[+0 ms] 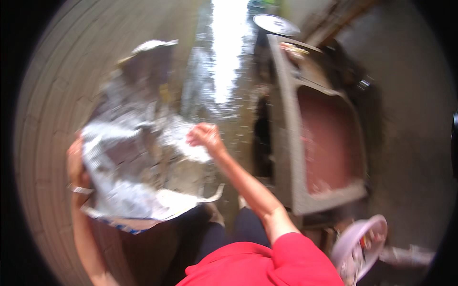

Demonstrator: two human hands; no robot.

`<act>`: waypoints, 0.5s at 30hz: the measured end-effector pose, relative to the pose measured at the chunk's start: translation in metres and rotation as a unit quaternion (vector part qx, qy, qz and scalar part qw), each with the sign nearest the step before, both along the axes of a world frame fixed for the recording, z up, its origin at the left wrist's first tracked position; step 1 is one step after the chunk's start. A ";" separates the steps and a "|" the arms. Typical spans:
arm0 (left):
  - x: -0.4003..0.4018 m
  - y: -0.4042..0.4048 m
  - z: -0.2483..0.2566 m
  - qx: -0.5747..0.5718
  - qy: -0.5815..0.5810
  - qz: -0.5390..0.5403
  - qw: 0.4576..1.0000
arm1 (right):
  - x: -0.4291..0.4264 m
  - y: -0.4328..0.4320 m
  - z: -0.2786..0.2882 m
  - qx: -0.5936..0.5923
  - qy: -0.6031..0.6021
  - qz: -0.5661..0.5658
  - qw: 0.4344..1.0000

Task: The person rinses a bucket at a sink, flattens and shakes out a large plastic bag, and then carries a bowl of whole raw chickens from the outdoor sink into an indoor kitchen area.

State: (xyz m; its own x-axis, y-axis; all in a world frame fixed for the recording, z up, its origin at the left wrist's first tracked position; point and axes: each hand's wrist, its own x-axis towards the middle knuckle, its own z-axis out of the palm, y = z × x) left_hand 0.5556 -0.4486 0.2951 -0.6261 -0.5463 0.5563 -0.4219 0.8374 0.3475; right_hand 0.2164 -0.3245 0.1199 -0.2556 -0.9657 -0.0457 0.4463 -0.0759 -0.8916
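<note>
A large, crumpled whitish plastic sack or sheet [121,168] spreads before me, shiny and stained with dark patches. Blue print shows along its near edge. My left hand [76,157], with a pale band at the wrist, grips the sack's left side; the sack hides part of its fingers. At the sack's right edge, my right hand [204,137] is curled closed on the material. Motion blur hides the finger detail there.
To my right stands a concrete sink [288,143] with a reddish basin. A pinkish plastic basin [343,243] holding assorted items is at lower right. A white round lid or plate [276,25] lies beyond the sink. The floor [200,89] looks wet and glaring; a tiled or brick surface [46,125] runs along the left.
</note>
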 end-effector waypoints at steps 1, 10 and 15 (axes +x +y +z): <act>-0.001 0.007 0.016 -0.039 -0.009 -0.047 0.998 | -0.002 0.029 0.000 0.029 -0.014 -0.035 0.999; 0.032 -0.035 -0.020 0.472 0.228 0.181 0.832 | -0.281 0.276 0.032 0.043 -0.121 -0.446 0.886; 0.057 -0.071 -0.043 0.454 0.197 0.138 0.858 | -0.392 0.376 -0.053 0.131 -0.093 -0.634 0.757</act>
